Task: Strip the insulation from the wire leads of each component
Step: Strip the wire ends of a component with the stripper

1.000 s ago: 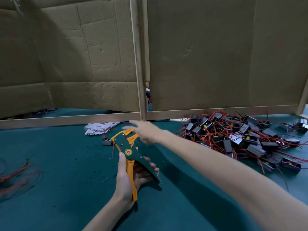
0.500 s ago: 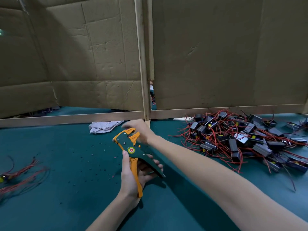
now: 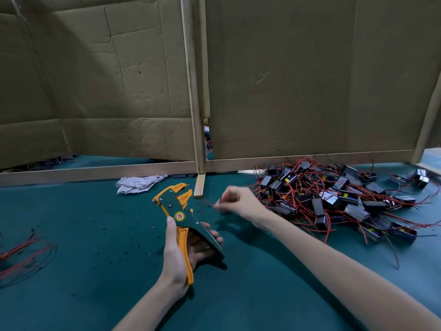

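Components (image 3: 318, 206), small black boxes trailing red wire leads, lie heaped on the teal table (image 3: 71, 235) over to the right. The heap sits just in front of the cardboard partition (image 3: 310, 80) and its wooden frame (image 3: 198, 91). The left hand (image 3: 174, 259) grips an orange-and-green wire stripper (image 3: 179, 216) by its handles, with the thumb laid along the orange one and the fingers wrapped round the green one. The tool's head points up and away from the person. The right hand (image 3: 241, 203) hovers between the stripper's head and the near edge of the heap, fingertips drawn together. It is blurred. A thin dark strand stands up from the fingers, but I cannot tell whether it is pinched. Tiny scraps of insulation (image 3: 150, 253) speckle the table around the tool. A crumpled grey rag (image 3: 138, 183) lies close to the frame's bottom rail. A loose bundle of red wires (image 3: 21, 254) sits well apart at the far left edge.
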Demonstrator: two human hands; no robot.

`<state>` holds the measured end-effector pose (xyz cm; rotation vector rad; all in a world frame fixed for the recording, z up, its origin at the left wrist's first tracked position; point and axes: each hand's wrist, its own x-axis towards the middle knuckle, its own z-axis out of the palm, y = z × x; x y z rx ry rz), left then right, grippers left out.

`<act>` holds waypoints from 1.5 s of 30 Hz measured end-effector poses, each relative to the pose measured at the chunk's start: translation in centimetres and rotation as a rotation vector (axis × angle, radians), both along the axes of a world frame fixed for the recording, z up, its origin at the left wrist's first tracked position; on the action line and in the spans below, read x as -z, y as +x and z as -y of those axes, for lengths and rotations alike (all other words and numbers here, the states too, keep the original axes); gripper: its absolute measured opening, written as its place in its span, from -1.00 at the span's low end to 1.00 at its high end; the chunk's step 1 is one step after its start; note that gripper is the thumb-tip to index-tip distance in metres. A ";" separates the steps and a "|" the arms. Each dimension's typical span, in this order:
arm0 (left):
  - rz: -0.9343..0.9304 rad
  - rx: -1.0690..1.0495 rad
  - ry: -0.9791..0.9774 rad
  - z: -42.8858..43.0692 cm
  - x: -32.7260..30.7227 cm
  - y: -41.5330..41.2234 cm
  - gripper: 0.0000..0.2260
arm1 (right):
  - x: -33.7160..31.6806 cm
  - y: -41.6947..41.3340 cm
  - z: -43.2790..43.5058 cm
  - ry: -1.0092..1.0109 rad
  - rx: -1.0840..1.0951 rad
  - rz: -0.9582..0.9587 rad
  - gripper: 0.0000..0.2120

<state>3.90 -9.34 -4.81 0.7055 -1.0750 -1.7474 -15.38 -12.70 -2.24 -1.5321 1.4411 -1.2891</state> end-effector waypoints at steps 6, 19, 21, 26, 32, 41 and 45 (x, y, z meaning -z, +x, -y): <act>0.011 -0.001 -0.007 -0.1 -0.1 0.0 -0.25 | 1.1 1.0 -1.7 -0.047 -0.099 -0.391 -0.93; 0.067 0.075 -0.047 -0.5 -0.2 0.1 -0.24 | -0.1 -2.5 -5.9 -0.053 0.112 0.089 -0.74; 0.076 0.089 -0.060 -0.6 -0.1 0.1 -0.24 | 0.0 -2.5 -6.3 -0.066 0.104 0.039 -0.77; 0.103 0.113 -0.060 -0.7 -0.1 0.0 -0.24 | -0.4 -2.4 -7.4 -0.158 0.075 -0.004 -0.90; 0.142 0.128 -0.061 -0.8 -0.1 0.0 -0.25 | 0.1 -2.0 -7.7 -0.113 0.131 0.293 -0.82; 0.146 0.189 -0.048 -1.3 -0.6 -0.1 -0.23 | -0.4 -1.5 -8.1 -0.057 0.247 0.173 -0.67; 0.130 0.204 -0.032 -1.5 -0.9 -0.3 -0.24 | -0.6 -1.7 -8.1 0.017 0.185 0.181 -0.72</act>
